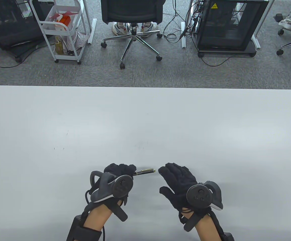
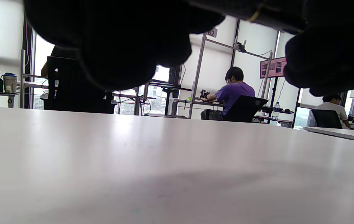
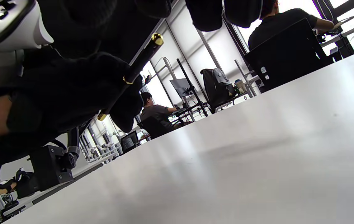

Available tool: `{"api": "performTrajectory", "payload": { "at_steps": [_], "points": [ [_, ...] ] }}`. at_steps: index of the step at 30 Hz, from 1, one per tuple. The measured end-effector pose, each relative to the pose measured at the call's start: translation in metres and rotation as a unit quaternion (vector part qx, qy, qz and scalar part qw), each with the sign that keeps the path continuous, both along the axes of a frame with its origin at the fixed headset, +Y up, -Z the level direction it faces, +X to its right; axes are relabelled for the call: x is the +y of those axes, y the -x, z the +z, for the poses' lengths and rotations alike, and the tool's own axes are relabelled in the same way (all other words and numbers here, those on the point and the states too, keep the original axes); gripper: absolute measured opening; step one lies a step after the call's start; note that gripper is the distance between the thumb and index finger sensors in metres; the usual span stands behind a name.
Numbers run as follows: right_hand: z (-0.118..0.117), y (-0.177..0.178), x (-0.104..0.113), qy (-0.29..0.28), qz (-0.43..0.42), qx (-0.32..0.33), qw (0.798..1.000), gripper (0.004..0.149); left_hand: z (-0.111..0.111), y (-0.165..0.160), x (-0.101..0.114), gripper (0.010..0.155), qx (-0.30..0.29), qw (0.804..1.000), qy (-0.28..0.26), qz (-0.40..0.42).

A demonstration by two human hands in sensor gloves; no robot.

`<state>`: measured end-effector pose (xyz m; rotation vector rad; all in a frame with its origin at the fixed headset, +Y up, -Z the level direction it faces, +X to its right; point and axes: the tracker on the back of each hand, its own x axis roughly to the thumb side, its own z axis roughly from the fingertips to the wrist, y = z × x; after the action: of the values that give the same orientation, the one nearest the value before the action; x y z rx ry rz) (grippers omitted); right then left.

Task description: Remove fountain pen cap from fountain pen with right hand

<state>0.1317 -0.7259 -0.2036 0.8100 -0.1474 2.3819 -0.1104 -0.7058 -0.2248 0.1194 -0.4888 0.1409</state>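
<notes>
My left hand (image 1: 121,170) grips a black fountain pen with gold trim (image 1: 144,172) above the table, near its front edge. The pen points right, and its capped end (image 1: 151,171) sticks out of the fist. My right hand (image 1: 176,177) is open, its fingertips just right of the pen's end, not touching it. In the right wrist view the pen (image 3: 142,60) rises from the left glove (image 3: 71,93), its gold tip up, and my right fingertips (image 3: 205,14) hang above it. In the left wrist view only a short dark stretch with a gold band (image 2: 257,14) shows between the fingers.
The white table (image 1: 145,125) spreads wide beyond both hands. Behind its far edge stand an office chair (image 1: 132,15), a white cart (image 1: 62,30) and black cabinets (image 1: 225,25) on grey carpet.
</notes>
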Motion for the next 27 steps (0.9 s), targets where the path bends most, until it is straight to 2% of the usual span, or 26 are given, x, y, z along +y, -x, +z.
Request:
{"api": "performTrajectory", "payload": {
  "at_steps": [7, 10, 15, 27],
  "points": [
    [0.01, 0.019, 0.009, -0.062, 0.053, 0.003, 0.997, 0.063, 0.012, -0.023, 0.004, 0.049, -0.045, 0.999, -0.008, 0.011],
    [0.012, 0.021, 0.012, -0.096, 0.083, -0.023, 0.992, 0.062, 0.015, -0.027, 0.004, 0.049, -0.057, 0.998, -0.006, 0.01],
    [0.014, 0.022, 0.013, -0.125, 0.119, -0.036, 0.984, 0.051, 0.021, -0.036, 0.006, 0.048, -0.081, 0.997, -0.011, 0.008],
    [0.011, 0.023, 0.007, -0.095, 0.092, -0.001, 0.991, 0.048, 0.018, -0.037, 0.003, 0.048, -0.069, 0.997, 0.015, -0.007]
  ]
}}
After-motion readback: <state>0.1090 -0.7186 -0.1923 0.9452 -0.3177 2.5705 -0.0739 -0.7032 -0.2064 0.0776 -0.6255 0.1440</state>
